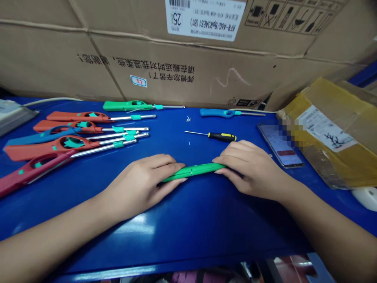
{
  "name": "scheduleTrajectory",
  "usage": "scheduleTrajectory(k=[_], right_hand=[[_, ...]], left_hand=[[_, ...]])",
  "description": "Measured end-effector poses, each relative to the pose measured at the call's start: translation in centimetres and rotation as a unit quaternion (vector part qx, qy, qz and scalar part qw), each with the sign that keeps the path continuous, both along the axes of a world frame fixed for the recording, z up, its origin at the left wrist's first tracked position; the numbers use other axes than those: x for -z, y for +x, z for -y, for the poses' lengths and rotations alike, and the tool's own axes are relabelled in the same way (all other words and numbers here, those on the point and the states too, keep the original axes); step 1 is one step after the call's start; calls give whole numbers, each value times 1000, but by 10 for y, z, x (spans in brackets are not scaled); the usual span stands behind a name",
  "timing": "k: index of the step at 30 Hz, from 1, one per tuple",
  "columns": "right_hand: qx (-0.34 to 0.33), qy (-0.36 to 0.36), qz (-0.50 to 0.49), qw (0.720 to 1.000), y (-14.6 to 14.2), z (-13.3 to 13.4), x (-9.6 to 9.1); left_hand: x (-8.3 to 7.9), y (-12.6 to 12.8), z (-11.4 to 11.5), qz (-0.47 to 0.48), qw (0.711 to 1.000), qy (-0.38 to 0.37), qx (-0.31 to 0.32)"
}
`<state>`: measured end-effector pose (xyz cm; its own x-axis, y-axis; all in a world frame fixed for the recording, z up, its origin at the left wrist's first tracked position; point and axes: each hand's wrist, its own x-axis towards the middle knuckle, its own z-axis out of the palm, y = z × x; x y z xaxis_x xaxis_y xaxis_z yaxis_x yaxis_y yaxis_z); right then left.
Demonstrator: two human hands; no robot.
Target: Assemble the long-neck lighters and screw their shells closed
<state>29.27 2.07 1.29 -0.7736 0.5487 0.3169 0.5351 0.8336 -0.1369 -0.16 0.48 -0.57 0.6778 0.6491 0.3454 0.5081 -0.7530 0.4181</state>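
A green lighter body [194, 171] lies across the middle of the blue table [188, 220], held at both ends. My left hand [144, 182] is closed over its left end, fingers curled on top. My right hand [250, 165] is closed over its right end. A small screwdriver with a black and yellow handle [218, 136] rests just behind the hands. A few tiny screws [188, 118] lie on the table beyond it.
Several long-nosed lighters [73, 141] in red and blue lie in a row at the left, a green lighter [132, 105] and a blue lighter [226, 113] at the back. A phone [279, 144] and a yellow-taped parcel [332, 129] sit at the right. Large cardboard boxes [176, 51] wall the back.
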Motion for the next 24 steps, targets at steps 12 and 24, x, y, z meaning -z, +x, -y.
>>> scheduleTrajectory(k=[12,24], right_hand=[[43,-18,18,999,-1,2,3],[110,-141,-60,982,-14,5,12]], left_hand=[[1,13,0,184,946,-234,-132],[8,20,-1,330,845,-386,-171]])
